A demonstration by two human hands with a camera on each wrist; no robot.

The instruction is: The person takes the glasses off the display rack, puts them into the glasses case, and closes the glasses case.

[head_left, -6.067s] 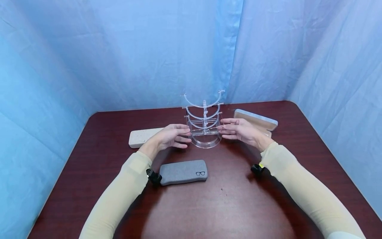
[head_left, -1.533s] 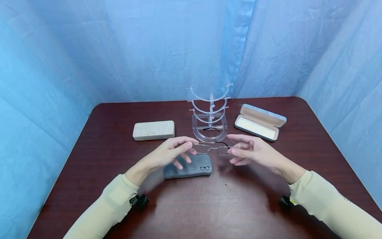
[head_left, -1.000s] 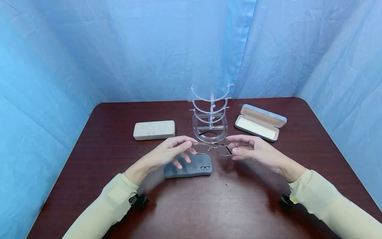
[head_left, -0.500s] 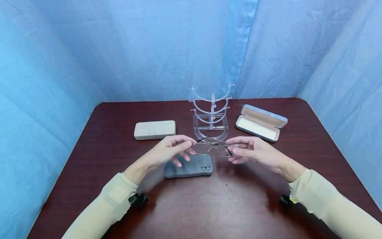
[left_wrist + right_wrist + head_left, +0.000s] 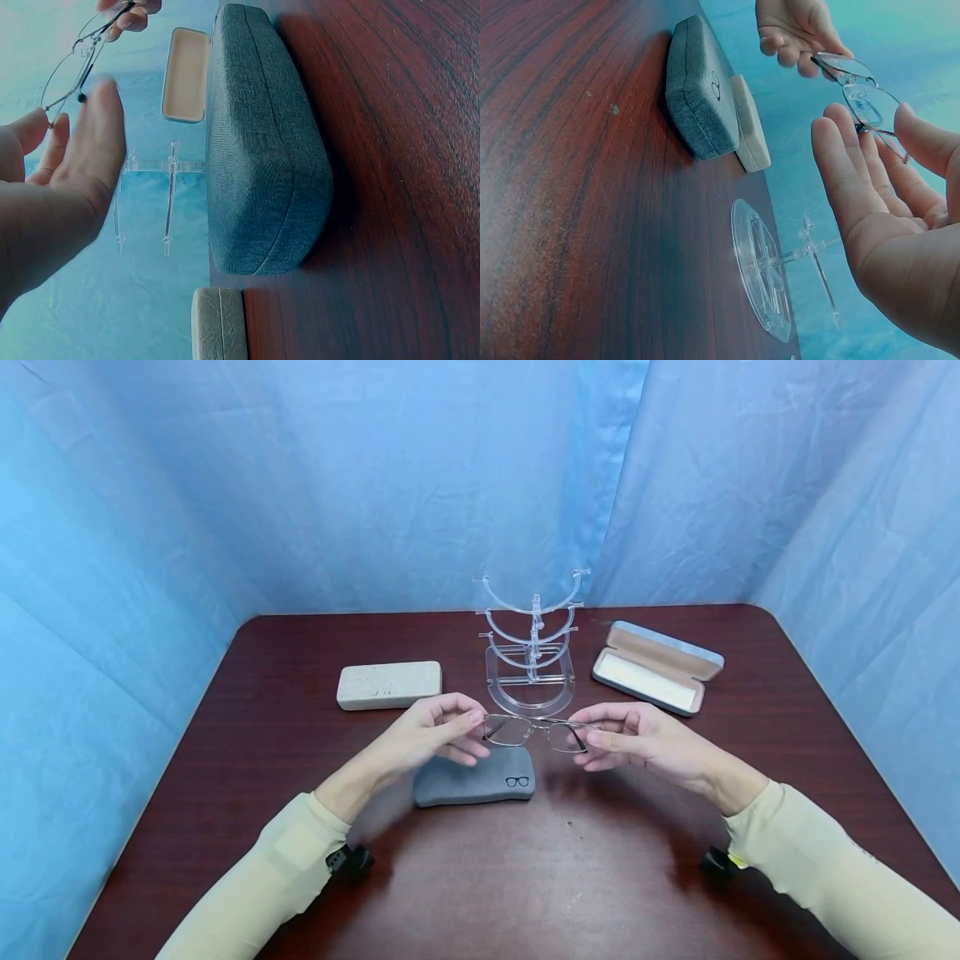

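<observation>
In the head view a pair of thin metal-framed eyeglasses (image 5: 564, 738) is held above the table between both hands. My left hand (image 5: 427, 739) pinches the left rim end between thumb and fingers. On the other side, my right hand (image 5: 637, 739) pinches the right end. Both dark-tipped temples lie folded behind the lenses. Below the left hand lies a closed grey glasses case (image 5: 474, 781) with a small glasses print. Just behind the eyeglasses stands a clear tiered display stand (image 5: 535, 643) with bare arms.
A closed cream case (image 5: 390, 685) lies at the back left. At the back right a case (image 5: 648, 683) stands with its lid up, white inside and nothing in it. Blue curtains (image 5: 420, 485) surround the dark red table (image 5: 480, 893).
Six seconds ago both hands were at the stand; they have come nearer with the eyeglasses. Since then the temples have swung inward and folded. The cases have stayed put.
</observation>
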